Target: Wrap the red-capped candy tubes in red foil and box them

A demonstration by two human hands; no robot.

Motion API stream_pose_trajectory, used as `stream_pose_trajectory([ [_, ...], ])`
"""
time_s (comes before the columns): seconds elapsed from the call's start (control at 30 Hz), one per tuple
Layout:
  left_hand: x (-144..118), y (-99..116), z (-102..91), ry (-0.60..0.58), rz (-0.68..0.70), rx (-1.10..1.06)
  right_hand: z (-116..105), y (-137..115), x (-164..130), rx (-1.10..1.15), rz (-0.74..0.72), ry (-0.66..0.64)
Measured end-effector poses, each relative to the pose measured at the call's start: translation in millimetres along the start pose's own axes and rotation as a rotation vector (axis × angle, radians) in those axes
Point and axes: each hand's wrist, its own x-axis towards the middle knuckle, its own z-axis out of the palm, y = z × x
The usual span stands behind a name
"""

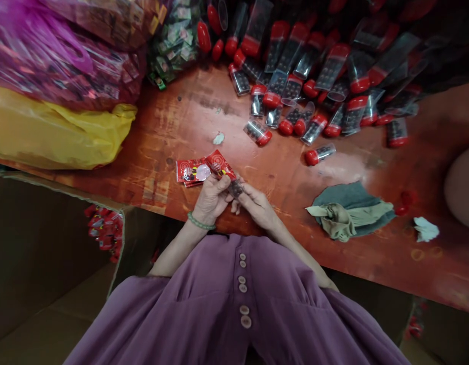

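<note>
Where the red tabletop meets its near edge, the left hand pinches a red packet while the right hand grips a small clear tube between them. More red-capped tubes crowd the far edge.

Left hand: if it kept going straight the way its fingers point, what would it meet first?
Probably the red packets on the table, just beyond the left hand; depth is unclear.

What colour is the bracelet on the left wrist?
Pale green beads on the bracelet, seen in the head view.
</note>
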Motion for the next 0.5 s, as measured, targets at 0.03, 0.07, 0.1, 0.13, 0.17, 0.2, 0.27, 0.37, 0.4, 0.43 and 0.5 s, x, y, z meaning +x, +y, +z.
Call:
stream_pose_trajectory([
  [0.03,0.1,0.1,1.7,0.01,0.019,0.004,0.8,-2.0,-0.9,-0.096,-0.028,0.046],
  [0.07,0.2,-0.1,3.0,0.022,0.035,0.014,1.9,-3.8,-1.6,-0.169,-0.048,0.088],
  [0.1,0.2,-0.5,3.8,0.036,0.046,0.029,3.2,-5.3,-2.0,-0.213,-0.063,0.118],
  [0.13,0.1,-1.0,4.1,0.048,0.049,0.047,4.5,-6.2,-2.1,-0.234,-0.075,0.133],
  [0.17,-0.2,-1.4,3.9,0.058,0.043,0.069,5.4,-6.7,-1.9,-0.241,-0.083,0.132],
  [0.2,-0.6,-1.7,3.5,0.064,0.038,0.089,6.0,-6.7,-1.6,-0.237,-0.084,0.117],
  [0.27,-2.0,-1.6,2.3,0.068,0.046,0.116,6.0,-6.2,-0.5,-0.219,-0.092,0.079],
  [0.37,-3.7,-0.3,1.9,0.071,0.084,0.123,4.7,-4.8,1.1,-0.238,-0.126,0.067],
  [0.4,-3.8,0.1,2.2,0.075,0.098,0.116,4.4,-4.3,1.5,-0.258,-0.136,0.08],
  [0.43,-3.5,0.3,2.7,0.084,0.112,0.106,4.3,-4.0,1.8,-0.286,-0.144,0.096],
  [0.5,-2.2,0.1,3.4,0.103,0.138,0.087,4.4,-4.0,2.4,-0.355,-0.164,0.126],
])
